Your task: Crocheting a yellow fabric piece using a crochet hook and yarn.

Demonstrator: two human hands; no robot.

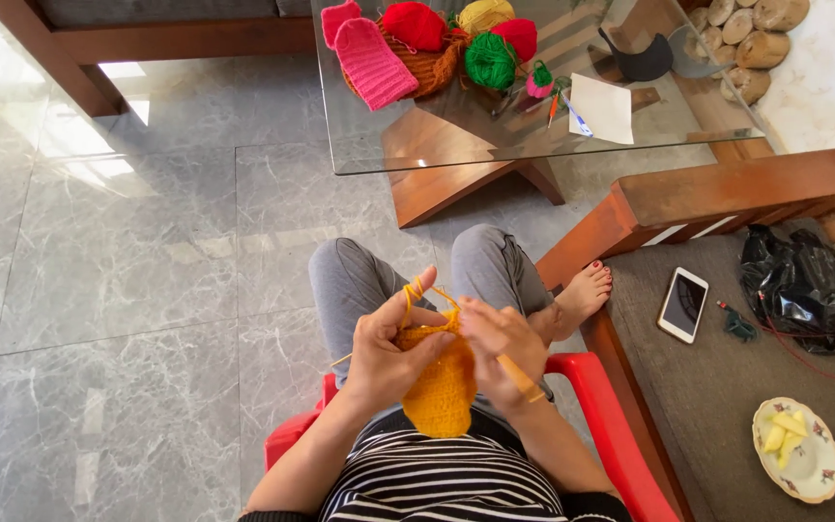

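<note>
Head view, looking down at our lap from a red plastic chair [611,387].

Packages and printed items: a black plastic bag [804,285], crumpled and glossy, lies at the far right on the grey cushion [698,416] of the wooden bench. A white paper sheet [603,106] lies flat on the glass table [388,135], right of the yarn. No label or sign can be made out on either.

Work piece: an orange crocheted piece [442,387] hangs between both hands over our lap, its upper edge pinched, its rounded lower end free above the striped shirt.

Left hand [388,353]: closed on the upper left edge of the piece, thumb laid across the top. Orange yarn [408,295] loops over the raised forefinger.

Right hand [503,340]: closed around a crochet hook [519,375] with a pale handle that sticks out down and to the right; the fingertips meet the piece at its upper right edge. The hook's tip is hidden by the fingers.

Surroundings:
- Glass table: basket [427,63] holding red, yellow and green yarn balls [490,60]; pink knitted pieces [371,60] lean on its left side.
- Cushion: smartphone [683,304], screen dark, near our bare foot [582,295]; floral plate [796,449] with yellow pieces at lower right.
- Floor: grey marble tiles.
</note>
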